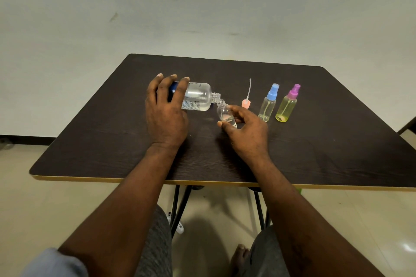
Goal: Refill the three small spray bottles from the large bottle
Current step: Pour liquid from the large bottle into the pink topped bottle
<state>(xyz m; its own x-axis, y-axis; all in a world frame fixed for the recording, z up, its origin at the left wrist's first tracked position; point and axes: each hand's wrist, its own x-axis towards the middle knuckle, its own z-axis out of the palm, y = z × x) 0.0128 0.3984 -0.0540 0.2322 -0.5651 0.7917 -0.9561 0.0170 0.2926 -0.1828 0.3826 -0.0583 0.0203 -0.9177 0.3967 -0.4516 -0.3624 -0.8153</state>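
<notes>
My left hand (166, 110) grips the large clear bottle (198, 96), tipped on its side with its open neck pointing right. Its mouth meets the mouth of a small clear bottle (225, 114), uncapped and tilted, which my right hand (245, 130) holds between thumb and fingers. A little liquid lies in the small bottle's base. The pink spray cap (246, 103) with its long tube stands on the table just right of it. Further right stand a blue-capped spray bottle (267, 105) and a yellow-tinted bottle with a purple cap (287, 105), both upright and capped.
Everything stands on a dark wooden table (112, 146) with a yellow front edge, in front of a pale wall. Folding metal legs, my knees and a bare foot show below the table edge.
</notes>
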